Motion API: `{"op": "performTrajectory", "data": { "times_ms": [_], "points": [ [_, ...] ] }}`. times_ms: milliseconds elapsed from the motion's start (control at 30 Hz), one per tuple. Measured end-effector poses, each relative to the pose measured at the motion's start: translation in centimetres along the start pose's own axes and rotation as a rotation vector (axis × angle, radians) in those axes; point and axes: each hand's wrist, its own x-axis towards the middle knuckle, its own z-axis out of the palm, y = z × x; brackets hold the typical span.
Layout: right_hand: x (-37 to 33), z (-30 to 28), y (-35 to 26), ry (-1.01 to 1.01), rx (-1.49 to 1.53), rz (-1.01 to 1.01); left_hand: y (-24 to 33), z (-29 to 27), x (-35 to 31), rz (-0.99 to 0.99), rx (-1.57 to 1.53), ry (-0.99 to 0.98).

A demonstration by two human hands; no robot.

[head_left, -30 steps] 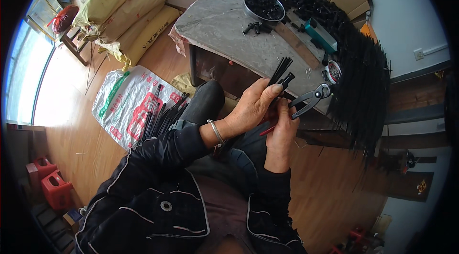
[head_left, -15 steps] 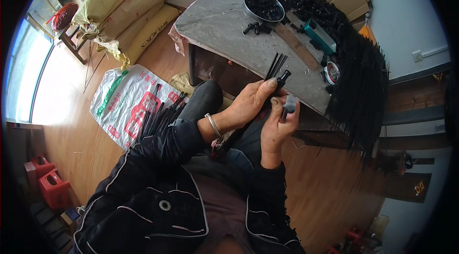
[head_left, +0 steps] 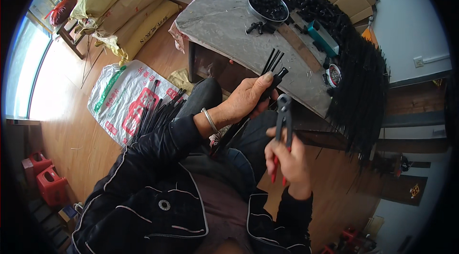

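My left hand (head_left: pixel 246 96) is closed round several thin black rods (head_left: pixel 272 60) and a black cylindrical fitting (head_left: pixel 282 73), its thumb pressed along the fitting. The upper ends of the rods stick out past the fingers, towards the table. Lower right of it, my right hand (head_left: pixel 292 158), slightly blurred, grips a pair of pincers (head_left: pixel 284 113) with dark jaws and red handles. The pincers' jaws point up, just below the fitting and apart from it.
The grey table (head_left: pixel 210 12) bears a round metal bowl (head_left: pixel 256 17) of black parts, a wooden strip (head_left: pixel 299 46), a teal box (head_left: pixel 322 38) and heaped fittings. Long black rods (head_left: pixel 356 105) overhang its right edge. More rods (head_left: pixel 155 117) lie on a white sack (head_left: pixel 110 96) at left.
My right hand has moved down and right, away from the left hand. The pincers, earlier seen mostly by their head, now show jaws and handles. The left hand keeps its hold.
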Motion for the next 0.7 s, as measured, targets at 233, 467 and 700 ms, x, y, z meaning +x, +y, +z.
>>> {"op": "performTrajectory", "data": {
  "times_ms": [233, 467, 700],
  "points": [
    [-1.5, 0.7, 1.2, -0.05, 0.091, 0.121, 0.3, 1.8, -1.0, 0.009, 0.103, 0.005],
    [-1.8, -0.2, 1.1, -0.111, 0.111, 0.093, 0.4, 2.1, -1.0, 0.005, 0.134, -0.004],
    [-1.9, -0.6, 0.1, -0.088, 0.042, 0.113, 0.4, 2.5, -1.4, 0.012, 0.147, 0.012]
  ]
}}
